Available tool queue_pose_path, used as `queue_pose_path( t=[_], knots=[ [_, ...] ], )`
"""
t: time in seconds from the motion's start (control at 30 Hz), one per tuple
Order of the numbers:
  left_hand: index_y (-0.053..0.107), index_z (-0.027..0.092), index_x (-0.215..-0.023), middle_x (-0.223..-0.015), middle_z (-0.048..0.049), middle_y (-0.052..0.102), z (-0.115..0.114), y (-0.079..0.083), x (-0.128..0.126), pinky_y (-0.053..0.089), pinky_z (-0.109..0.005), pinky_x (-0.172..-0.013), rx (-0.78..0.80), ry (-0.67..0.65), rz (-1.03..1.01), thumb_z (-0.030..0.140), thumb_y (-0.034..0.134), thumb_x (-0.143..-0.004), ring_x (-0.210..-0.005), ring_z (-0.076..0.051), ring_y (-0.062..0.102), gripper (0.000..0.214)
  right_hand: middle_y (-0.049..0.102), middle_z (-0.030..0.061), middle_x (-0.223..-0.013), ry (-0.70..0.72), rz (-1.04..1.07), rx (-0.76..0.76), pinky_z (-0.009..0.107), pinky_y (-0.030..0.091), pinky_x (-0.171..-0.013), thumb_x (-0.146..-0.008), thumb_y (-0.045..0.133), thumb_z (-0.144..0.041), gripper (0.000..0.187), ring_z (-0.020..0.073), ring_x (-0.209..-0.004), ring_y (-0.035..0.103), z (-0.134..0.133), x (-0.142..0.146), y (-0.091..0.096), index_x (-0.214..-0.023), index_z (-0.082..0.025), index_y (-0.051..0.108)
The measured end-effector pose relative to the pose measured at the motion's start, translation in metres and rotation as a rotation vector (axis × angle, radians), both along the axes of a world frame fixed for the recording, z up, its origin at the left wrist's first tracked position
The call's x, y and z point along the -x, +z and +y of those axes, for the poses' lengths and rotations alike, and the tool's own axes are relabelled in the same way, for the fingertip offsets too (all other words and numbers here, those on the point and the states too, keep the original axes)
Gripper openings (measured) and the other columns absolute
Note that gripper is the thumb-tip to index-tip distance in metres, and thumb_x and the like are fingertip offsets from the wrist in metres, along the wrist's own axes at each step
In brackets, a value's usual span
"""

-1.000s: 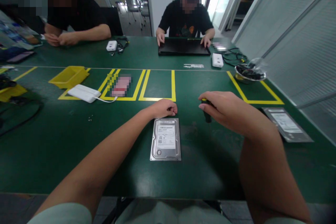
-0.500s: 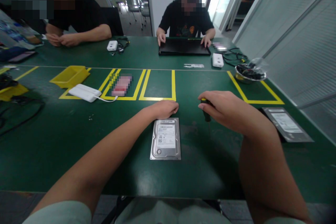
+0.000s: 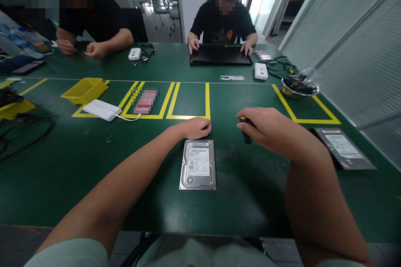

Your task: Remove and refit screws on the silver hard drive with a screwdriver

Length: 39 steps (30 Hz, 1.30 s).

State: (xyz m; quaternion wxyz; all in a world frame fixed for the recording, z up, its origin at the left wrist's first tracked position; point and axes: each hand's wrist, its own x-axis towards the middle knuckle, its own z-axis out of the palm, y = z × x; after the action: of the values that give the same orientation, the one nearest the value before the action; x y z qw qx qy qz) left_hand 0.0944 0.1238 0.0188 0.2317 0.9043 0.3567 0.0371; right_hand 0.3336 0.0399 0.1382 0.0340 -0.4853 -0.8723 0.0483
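Observation:
A silver hard drive with a white label lies flat on the green table in front of me. My left hand rests at its far edge, fingers curled closed. Whatever the fingers may hold is hidden. To the right of the drive, my right hand grips a screwdriver by its dark handle, which shows yellow at the top. The thin shaft points down toward the table, apart from the drive; I cannot tell whether its tip touches. A second hard drive lies beyond my right forearm.
A metal bowl of dark parts stands at the far right. Ahead on the left are a yellow bin and a white power bank cabled to a phone. Across the table, one person's hands hold a black panel; another person sits left.
The hands of the person at the far left have moved apart. My own hands, the screwdriver and the hard drive stay nearly where they were; the view shifts very slightly.

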Motion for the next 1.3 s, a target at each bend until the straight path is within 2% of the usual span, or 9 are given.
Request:
queue_pose_path(
  t=[0.23, 0.33, 0.47, 0.7, 0.87, 1.1, 1.3],
  knots=[
    [0.064, 0.016, -0.077, -0.073, -0.0011, 0.065, 0.001, -0.004, 0.006, 0.038, -0.024, -0.062, -0.008, 0.107, -0.108, 0.018, 0.055, -0.074, -0.066, -0.013, 0.056, 0.01, 0.069, 0.0092, -0.1, -0.003, 0.005, 0.006, 0.036, 0.043, -0.083, -0.099, 0.044, -0.033, 0.026, 0.0256, -0.097, 0.064, 0.0, -0.001, -0.001, -0.11, -0.017, 0.06],
    [0.066, 0.015, -0.084, -0.076, -0.0013, 0.067, 0.003, -0.005, 0.009, 0.041, -0.024, -0.064, 0.015, 0.117, -0.136, 0.016, 0.056, -0.075, -0.068, -0.013, 0.058, 0.014, 0.068, 0.0095, -0.1, 0.002, 0.006, 0.011, 0.036, 0.043, -0.084, -0.099, 0.044, -0.033, 0.025, 0.0251, -0.097, 0.064, 0.0, -0.001, -0.001, -0.11, -0.016, 0.06],
    [0.068, 0.014, -0.097, -0.083, -0.0025, 0.07, 0.004, -0.003, 0.011, 0.044, -0.024, -0.069, 0.066, 0.085, -0.142, 0.017, 0.056, -0.081, -0.074, -0.013, 0.062, 0.02, 0.068, 0.0096, -0.098, 0.006, 0.007, 0.018, 0.036, 0.043, -0.083, -0.099, 0.043, -0.032, 0.025, 0.0247, -0.095, 0.063, 0.0, 0.0, 0.0, -0.109, -0.016, 0.06],
    [0.069, 0.015, -0.091, -0.087, -0.003, 0.071, 0.002, 0.001, 0.011, 0.043, -0.025, -0.074, 0.125, 0.018, -0.111, 0.015, 0.056, -0.086, -0.079, -0.014, 0.062, 0.014, 0.068, 0.0097, -0.097, 0.027, 0.016, 0.006, 0.035, 0.042, -0.082, -0.099, 0.043, -0.032, 0.025, 0.0242, -0.093, 0.063, 0.0, 0.0, 0.0, -0.109, -0.016, 0.06],
    [0.068, 0.014, -0.095, -0.091, -0.0036, 0.071, 0.0, 0.005, 0.011, 0.043, -0.024, -0.074, 0.176, -0.014, -0.133, 0.018, 0.057, -0.088, -0.081, -0.014, 0.062, 0.014, 0.068, 0.0095, -0.097, 0.021, 0.015, -0.001, 0.035, 0.042, -0.081, -0.098, 0.044, -0.032, 0.025, 0.0246, -0.093, 0.063, 0.0, 0.0, 0.0, -0.108, -0.016, 0.06],
    [0.071, 0.015, -0.095, -0.088, -0.0028, 0.072, -0.007, 0.013, 0.0, 0.045, -0.022, -0.07, 0.286, -0.078, -0.16, 0.02, 0.061, -0.087, -0.078, -0.012, 0.064, 0.013, 0.068, 0.0087, -0.096, 0.024, 0.021, -0.005, 0.035, 0.042, -0.081, -0.099, 0.043, -0.032, 0.024, 0.0238, -0.091, 0.063, -0.002, -0.001, 0.002, -0.107, -0.016, 0.06],
    [0.073, 0.014, -0.094, -0.084, -0.0034, 0.072, -0.003, 0.009, -0.003, 0.045, -0.023, -0.067, 0.329, -0.083, -0.137, 0.018, 0.064, -0.083, -0.075, -0.013, 0.065, 0.014, 0.068, 0.0089, -0.097, 0.027, 0.017, -0.005, 0.035, 0.042, -0.081, -0.099, 0.043, -0.032, 0.024, 0.0241, -0.093, 0.063, -0.004, -0.001, 0.004, -0.107, -0.017, 0.06]
  ],
)
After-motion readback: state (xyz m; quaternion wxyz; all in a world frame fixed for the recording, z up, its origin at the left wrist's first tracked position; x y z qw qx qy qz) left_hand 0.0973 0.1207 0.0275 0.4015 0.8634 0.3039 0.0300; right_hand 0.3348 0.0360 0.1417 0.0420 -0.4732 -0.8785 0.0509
